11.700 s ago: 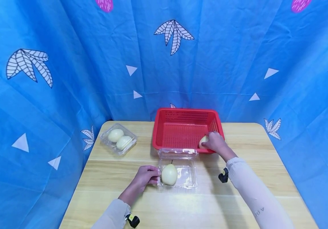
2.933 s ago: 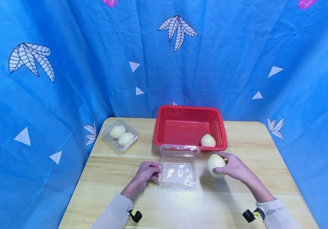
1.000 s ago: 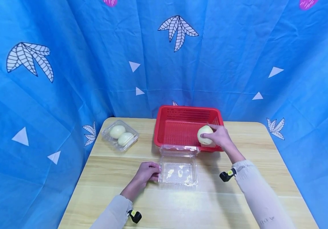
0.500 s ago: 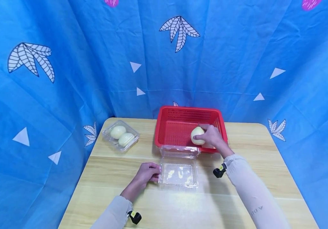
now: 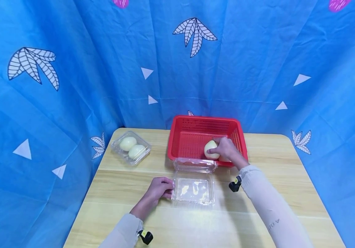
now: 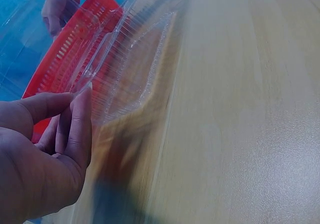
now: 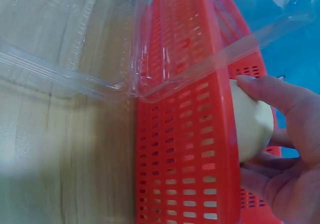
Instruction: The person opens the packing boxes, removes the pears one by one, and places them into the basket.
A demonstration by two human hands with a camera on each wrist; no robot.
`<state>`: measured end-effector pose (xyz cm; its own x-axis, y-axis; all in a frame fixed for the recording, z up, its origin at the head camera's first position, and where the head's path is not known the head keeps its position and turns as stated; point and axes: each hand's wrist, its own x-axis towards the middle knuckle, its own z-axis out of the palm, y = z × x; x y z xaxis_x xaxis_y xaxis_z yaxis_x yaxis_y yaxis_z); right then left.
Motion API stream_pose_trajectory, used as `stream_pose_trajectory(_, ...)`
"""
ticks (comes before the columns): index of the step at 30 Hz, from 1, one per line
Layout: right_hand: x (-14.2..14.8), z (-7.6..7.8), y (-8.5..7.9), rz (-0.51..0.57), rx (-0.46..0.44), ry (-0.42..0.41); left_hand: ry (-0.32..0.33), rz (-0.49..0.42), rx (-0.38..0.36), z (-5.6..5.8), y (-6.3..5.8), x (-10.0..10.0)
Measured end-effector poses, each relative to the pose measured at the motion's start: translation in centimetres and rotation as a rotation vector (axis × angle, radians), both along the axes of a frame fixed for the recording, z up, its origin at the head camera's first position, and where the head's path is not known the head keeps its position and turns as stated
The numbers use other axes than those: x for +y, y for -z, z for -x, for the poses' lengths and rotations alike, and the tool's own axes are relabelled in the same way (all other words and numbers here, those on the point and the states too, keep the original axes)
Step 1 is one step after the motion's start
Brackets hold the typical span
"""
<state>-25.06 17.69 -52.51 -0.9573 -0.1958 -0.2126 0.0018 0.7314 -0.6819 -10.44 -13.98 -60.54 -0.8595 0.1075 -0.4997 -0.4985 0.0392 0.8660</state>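
Observation:
My right hand [image 5: 227, 148] holds a pale yellow pear [image 5: 210, 150] low inside the red plastic basket [image 5: 182, 148], near its front wall. In the right wrist view the thumb and fingers wrap round this pear [image 7: 247, 121], just behind the slotted basket wall [image 7: 190, 149]. A second pear [image 5: 224, 158] in the basket is mostly hidden behind the right hand. My left hand [image 5: 159, 188] pinches the left rim of a clear plastic clamshell box [image 5: 194, 189] between thumb and fingers. The box lies with its lid [image 5: 194, 164] raised against the basket's front, nothing inside.
A closed clear clamshell box [image 5: 144, 144] with two pears [image 5: 132, 147] inside stands at the table's back left. Beneath everything is a light wooden table [image 5: 190, 227]. A blue patterned curtain [image 5: 227, 69] hangs behind the table and along both sides.
The pear that lay in the open clamshell has left it. My right hand has carried a pear from right of the box into the basket and lowered it leftward. The left hand stays put.

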Motion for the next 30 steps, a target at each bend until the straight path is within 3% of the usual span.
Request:
stream_pose_trajectory(9,-1.1,0.3,1.3,0.006,-0.018,-0.028,0.007,-0.007,-0.003,0.0,0.3,-0.3)
stream_pose_trajectory(30,-1.9,0.6,2.4,-0.087,-0.011,-0.079,0.023,-0.006,0.001,0.0,0.0,-0.2)
